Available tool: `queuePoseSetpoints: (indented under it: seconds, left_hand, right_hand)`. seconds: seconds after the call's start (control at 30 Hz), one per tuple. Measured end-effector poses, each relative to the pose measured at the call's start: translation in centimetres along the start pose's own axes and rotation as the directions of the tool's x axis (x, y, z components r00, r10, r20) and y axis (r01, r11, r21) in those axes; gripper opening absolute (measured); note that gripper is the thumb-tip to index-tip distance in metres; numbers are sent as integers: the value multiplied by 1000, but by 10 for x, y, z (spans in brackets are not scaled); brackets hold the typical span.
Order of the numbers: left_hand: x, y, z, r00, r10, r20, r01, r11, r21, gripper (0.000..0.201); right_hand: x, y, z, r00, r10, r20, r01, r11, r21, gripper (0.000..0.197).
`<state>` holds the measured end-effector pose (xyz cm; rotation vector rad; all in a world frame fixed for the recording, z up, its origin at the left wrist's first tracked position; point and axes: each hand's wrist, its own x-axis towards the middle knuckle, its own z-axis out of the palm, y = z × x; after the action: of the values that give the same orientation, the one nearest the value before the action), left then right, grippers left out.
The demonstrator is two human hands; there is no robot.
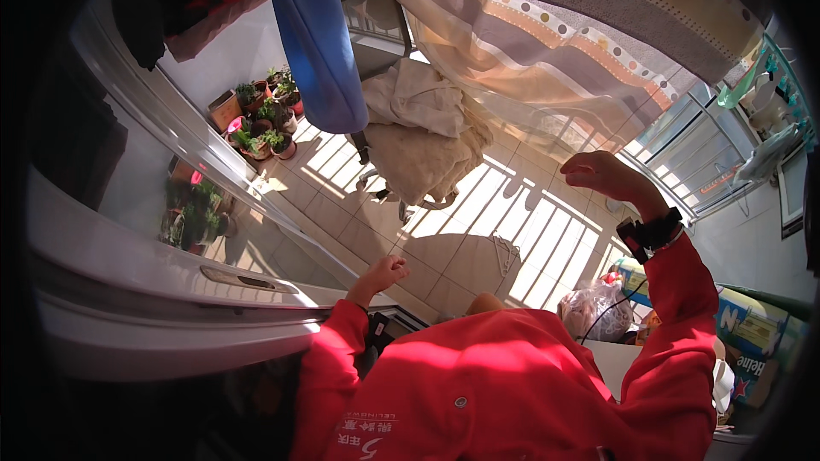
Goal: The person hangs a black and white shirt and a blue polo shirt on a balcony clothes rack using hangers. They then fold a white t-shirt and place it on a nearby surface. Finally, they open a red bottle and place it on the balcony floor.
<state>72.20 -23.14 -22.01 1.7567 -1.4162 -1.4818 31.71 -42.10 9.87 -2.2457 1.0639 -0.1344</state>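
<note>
The sheer striped curtain [530, 55] hung at upper right, its lower edge near your right hand [611, 177]; contact couldn't be told. That hand's fingers were half-bent and parted. Your left hand [384, 275], curled into a loose fist, was near the white door frame [154, 260]. Beyond: beige cloth [436, 149] heaped up, blue cloth [320, 51] hanging, potted plants [265, 124] on sunlit tiles [329, 179].

Sheer cloth curtain [478, 43], matt blue cloth [320, 43], smooth glossy door frame [158, 277], crinkled plastic bag [596, 309]
</note>
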Motion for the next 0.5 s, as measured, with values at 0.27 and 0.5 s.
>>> queuePoseSetpoints:
  seconds: [0.27, 0.5]
  left_hand:
    - [21, -13, -21, 995, 75, -63, -68, 993, 99, 52]
    - [30, -7, -39, 987, 143, -70, -125, 969, 214, 51]
  right_hand:
    - [-37, 113, 96, 964, 243, 113, -261, 944, 201, 27]
    - [-49, 172, 150, 907, 411, 93, -421, 888, 185, 32]
